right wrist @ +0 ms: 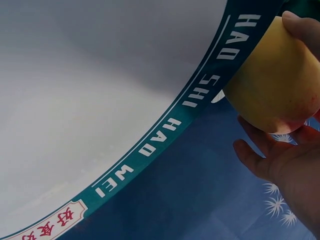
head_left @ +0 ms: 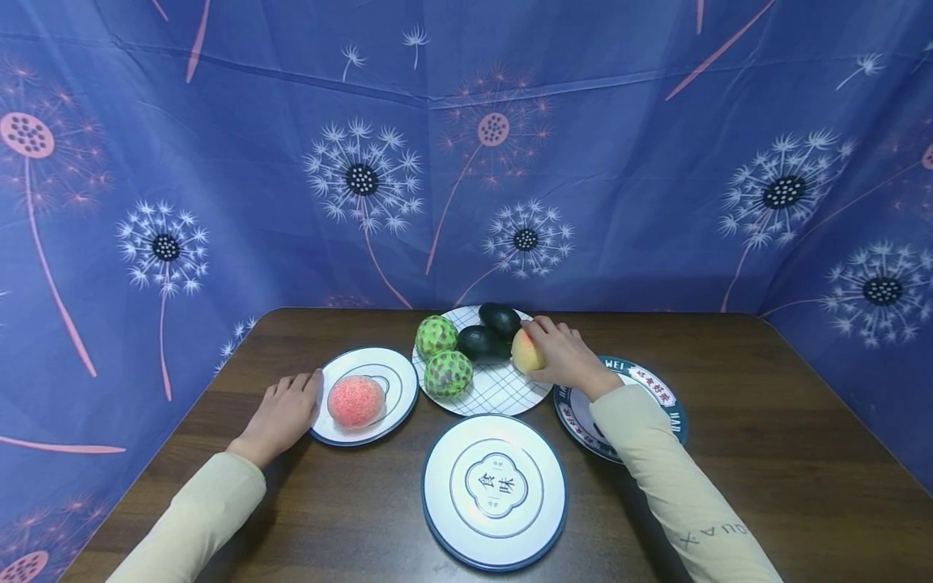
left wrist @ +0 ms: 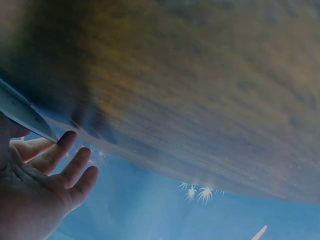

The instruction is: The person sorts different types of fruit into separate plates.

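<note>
My left hand (head_left: 283, 411) holds the left rim of a white, blue-edged plate (head_left: 397, 375). In the left wrist view its fingers (left wrist: 80, 167) lie along the edge of that plate (left wrist: 22, 110). A round pink, rough-skinned fruit (head_left: 355, 402) sits on the plate. At the back, my right hand (head_left: 563, 353) grips a yellow peach (head_left: 526, 351) with a red blush. This peach (right wrist: 275, 80) shows between thumb and fingers in the right wrist view. Beneath it is a white grid-patterned plate (head_left: 496, 397), bearing two dark avocados (head_left: 483, 344) and two green, bumpy, dark-spotted fruits (head_left: 448, 373).
A green-rimmed plate with lettering (head_left: 659, 389) lies under the right forearm. Front and centre stands a white plate with a blue edge (head_left: 503, 453). All rest on a brown wooden table (head_left: 765, 405), with a blue dandelion-print cloth (head_left: 619, 162) hanging behind.
</note>
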Motion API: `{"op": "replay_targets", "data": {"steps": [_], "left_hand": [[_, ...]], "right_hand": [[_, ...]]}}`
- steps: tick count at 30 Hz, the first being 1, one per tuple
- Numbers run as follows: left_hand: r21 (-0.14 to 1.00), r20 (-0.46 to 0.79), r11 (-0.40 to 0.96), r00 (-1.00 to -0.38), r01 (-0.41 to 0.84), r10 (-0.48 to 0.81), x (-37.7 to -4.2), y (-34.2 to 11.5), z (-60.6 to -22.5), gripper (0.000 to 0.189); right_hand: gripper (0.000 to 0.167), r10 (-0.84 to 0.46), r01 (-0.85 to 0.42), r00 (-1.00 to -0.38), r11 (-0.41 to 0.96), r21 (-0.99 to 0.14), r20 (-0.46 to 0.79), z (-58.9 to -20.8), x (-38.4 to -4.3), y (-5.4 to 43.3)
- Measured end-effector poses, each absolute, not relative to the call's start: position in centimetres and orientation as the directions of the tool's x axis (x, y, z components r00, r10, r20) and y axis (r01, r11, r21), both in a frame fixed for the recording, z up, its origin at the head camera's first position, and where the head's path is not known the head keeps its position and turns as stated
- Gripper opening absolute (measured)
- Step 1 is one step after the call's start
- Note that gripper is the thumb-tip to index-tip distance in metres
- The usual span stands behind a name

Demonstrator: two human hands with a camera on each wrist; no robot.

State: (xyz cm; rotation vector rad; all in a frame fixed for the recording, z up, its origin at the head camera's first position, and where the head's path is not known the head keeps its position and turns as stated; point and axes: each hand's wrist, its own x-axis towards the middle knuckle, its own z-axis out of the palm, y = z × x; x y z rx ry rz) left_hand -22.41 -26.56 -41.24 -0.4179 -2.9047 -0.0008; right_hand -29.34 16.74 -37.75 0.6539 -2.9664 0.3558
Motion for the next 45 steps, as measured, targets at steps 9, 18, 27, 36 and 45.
{"op": "replay_targets", "data": {"steps": [9,18,27,36,45], "left_hand": [[-0.026,0.215,0.959,-0.935,0.283,0.282,-22.4,-26.5,-41.1,0.044],[-0.03,0.212,0.96,-0.937,0.279,0.279,-22.4,-26.6,-41.2,0.044],[-0.032,0.205,0.96,-0.939,0.277,0.278,-22.4,-26.5,-41.1,0.045],[-0.027,0.196,0.962,-0.943,0.271,0.271,-22.4,-26.5,-40.9,0.045],[-0.02,0.2,0.962,-0.941,0.274,0.272,-22.4,-26.4,-41.0,0.046]], "right_hand": [[0.081,-0.413,-0.436,-0.9,0.872,-0.223,0.141,-37.5,-29.2,16.8],[0.083,-0.43,-0.451,-0.892,0.869,-0.203,0.14,-36.7,-29.0,16.6],[0.087,-0.477,-0.507,-0.859,0.843,-0.179,0.186,-35.5,-28.8,16.0],[0.084,-0.54,-0.589,-0.801,0.789,-0.177,0.257,-34.1,-28.2,14.6],[0.084,-0.589,-0.644,-0.755,0.75,-0.152,0.289,-33.0,-28.0,12.7]]}}
